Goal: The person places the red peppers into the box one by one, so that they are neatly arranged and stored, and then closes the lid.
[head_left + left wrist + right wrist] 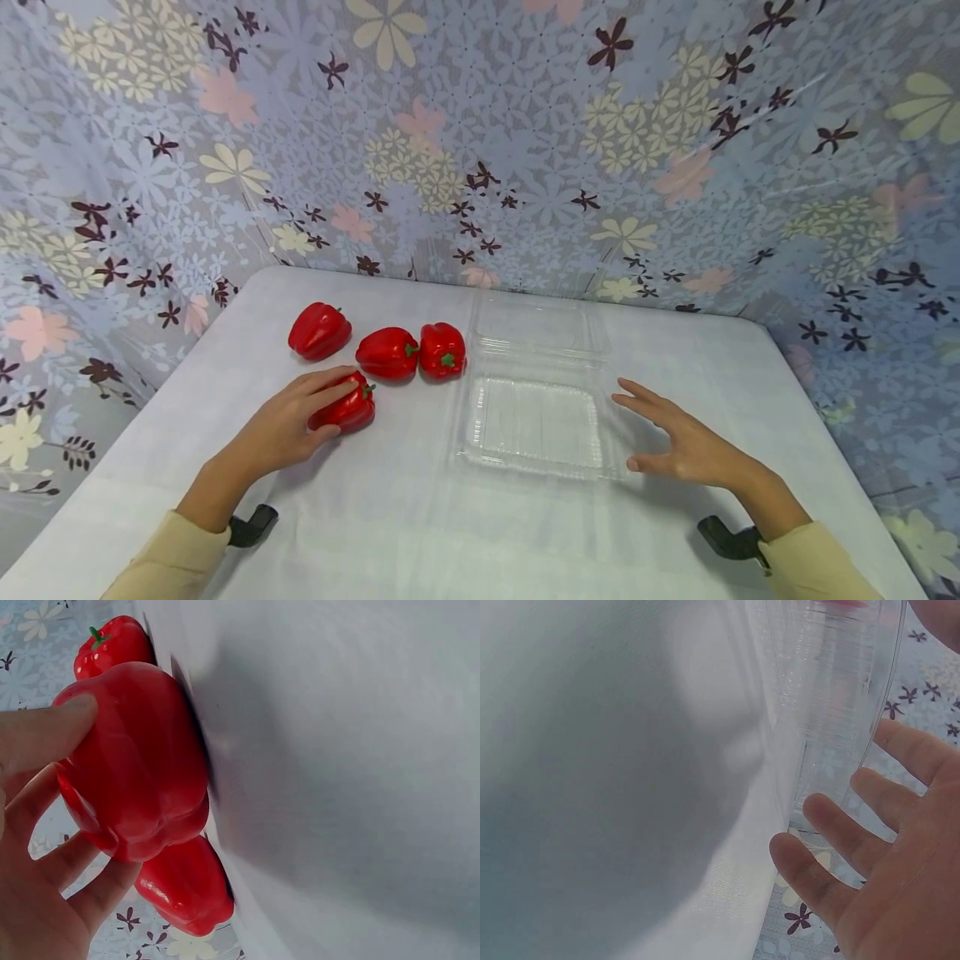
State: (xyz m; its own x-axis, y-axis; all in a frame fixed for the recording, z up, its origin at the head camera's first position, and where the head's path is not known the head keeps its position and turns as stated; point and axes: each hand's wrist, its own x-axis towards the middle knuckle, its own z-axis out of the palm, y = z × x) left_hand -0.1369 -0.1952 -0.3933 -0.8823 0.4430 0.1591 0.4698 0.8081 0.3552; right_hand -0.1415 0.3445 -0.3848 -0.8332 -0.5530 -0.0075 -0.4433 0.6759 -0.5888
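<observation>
My left hand (277, 427) grips a glossy red bell pepper (354, 410) with a green stem, at the left of the table. In the left wrist view the thumb lies on one side of this pepper (142, 757) and the fingers curl round the other. My right hand (693, 446) holds nothing; its fingers are spread and relaxed at the right side of a clear plastic clamshell container (540, 425). The container's lid (536, 327) is folded back toward the wall. In the right wrist view the fingertips are right by the container's edge (870, 735).
Behind the gripped pepper lie three more red bell peppers: one at the far left (318, 332), one in the middle (384, 354) and one beside the container (441, 354). A white cloth (390, 517) covers the table. Flowered fabric (450, 125) hangs along the back.
</observation>
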